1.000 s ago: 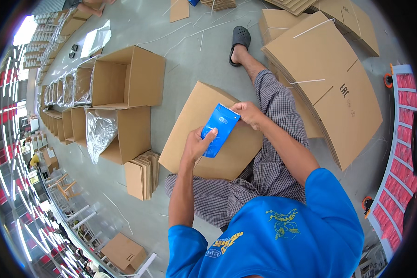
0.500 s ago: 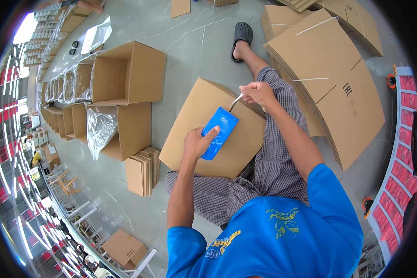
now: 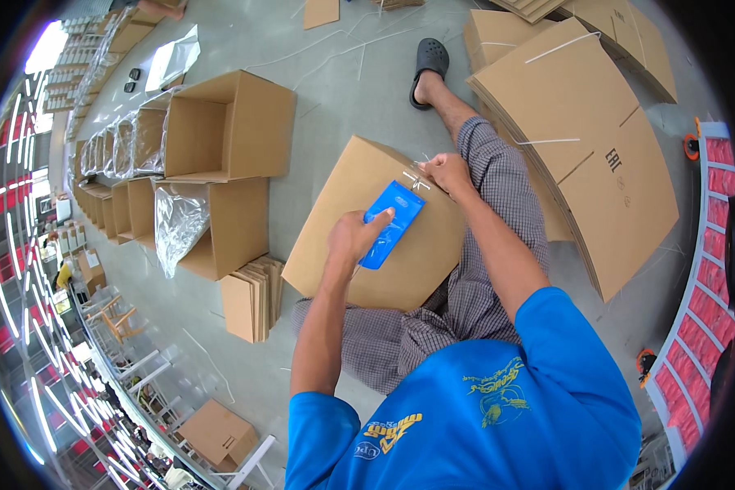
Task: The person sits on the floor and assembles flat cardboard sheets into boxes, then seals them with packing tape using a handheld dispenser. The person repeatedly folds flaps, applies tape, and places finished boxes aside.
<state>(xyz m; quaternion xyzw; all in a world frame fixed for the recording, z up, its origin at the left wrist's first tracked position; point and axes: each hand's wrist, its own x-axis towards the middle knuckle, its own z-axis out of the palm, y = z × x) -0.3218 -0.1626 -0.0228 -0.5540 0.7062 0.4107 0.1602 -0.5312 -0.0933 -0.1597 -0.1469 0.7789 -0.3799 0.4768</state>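
Observation:
A closed brown cardboard box [image 3: 327, 229] sits in front of me, between my legs. My left hand [image 3: 354, 235] grips a flat, glossy blue packet [image 3: 394, 224] over the box's top, thumb on the packet's face. Just past the packet's far end, my right hand [image 3: 449, 173] is closed in a pinch near the box's far right edge. Something thin and pale shows at its fingertips, too small to make out. Small white strips [image 3: 416, 181] show between the packet's end and those fingertips; whether they join the packet I cannot tell.
Open cardboard boxes [image 3: 229, 126], some lined with clear plastic [image 3: 180, 224], stand in rows at left. Flat cardboard pieces [image 3: 251, 302] lean beside them. Stacked flattened cartons [image 3: 580, 147] lie right of my leg. Loose white straps [image 3: 335, 61] litter the floor. A rack with red contents [image 3: 694, 327] stands far right.
My right hand has moved slightly down and left, closer to the packet; the white strip it held is no longer drawn out. The packet has shifted slightly right with my left hand.

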